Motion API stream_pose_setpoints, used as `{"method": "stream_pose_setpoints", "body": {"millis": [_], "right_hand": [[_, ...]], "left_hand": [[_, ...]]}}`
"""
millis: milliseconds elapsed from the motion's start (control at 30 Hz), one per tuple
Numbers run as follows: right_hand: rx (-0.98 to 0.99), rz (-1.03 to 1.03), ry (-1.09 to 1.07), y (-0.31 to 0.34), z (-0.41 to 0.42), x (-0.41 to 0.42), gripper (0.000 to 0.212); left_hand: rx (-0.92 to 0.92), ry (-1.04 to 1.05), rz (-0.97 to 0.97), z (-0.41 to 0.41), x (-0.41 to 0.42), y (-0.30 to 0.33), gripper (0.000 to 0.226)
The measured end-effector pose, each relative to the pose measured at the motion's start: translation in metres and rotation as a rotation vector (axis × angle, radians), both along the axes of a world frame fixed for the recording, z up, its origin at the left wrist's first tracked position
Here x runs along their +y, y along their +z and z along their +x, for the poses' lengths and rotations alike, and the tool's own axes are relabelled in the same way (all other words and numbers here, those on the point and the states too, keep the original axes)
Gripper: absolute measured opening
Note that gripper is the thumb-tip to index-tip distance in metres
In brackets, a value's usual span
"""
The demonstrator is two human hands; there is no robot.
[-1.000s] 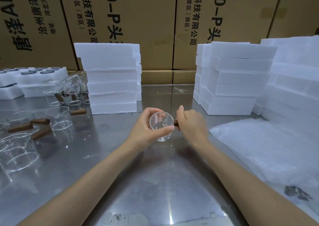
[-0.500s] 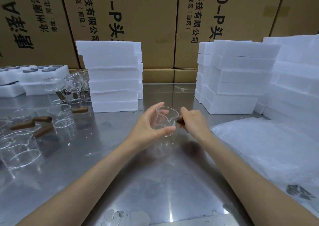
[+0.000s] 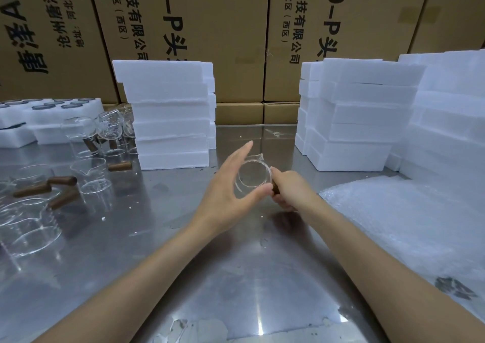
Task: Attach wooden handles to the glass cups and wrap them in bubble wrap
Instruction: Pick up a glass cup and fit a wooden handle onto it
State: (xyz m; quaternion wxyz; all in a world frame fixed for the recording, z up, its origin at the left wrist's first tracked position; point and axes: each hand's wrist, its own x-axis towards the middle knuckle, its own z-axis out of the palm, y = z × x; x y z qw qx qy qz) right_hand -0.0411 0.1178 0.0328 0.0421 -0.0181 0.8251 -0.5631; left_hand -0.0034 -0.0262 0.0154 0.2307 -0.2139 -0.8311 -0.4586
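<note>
Steel table (image 3: 236, 277) before cardboard boxes (image 3: 217, 28)

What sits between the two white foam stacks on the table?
Only bare steel table between the left foam stack and right foam stack, seen in the head view.

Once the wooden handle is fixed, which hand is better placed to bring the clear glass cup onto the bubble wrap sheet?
Probably the right hand: it grips the brown wooden handle of the clear glass cup, and the bubble wrap sheet lies on its side. The left hand only cradles the cup, fingers extended.
</note>
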Motion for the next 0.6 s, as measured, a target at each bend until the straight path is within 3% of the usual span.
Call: {"method": "stream_pose_setpoints", "body": {"millis": [200, 433, 600], "right_hand": [[-0.065, 0.045, 0.030, 0.001, 0.007, -0.015, 0.044], [-0.061, 0.029, 0.068, -0.003, 0.008, -0.017, 0.042], [-0.159, 0.010, 0.099, -0.005, 0.002, -0.006, 0.038]], "left_hand": [[0.128, 0.090, 0.167, 0.000, 0.003, 0.000, 0.038], [-0.096, 0.108, 0.535, -0.004, 0.003, 0.010, 0.010], [-0.255, -0.055, 0.474, -0.006, -0.010, 0.016, 0.015]]}}
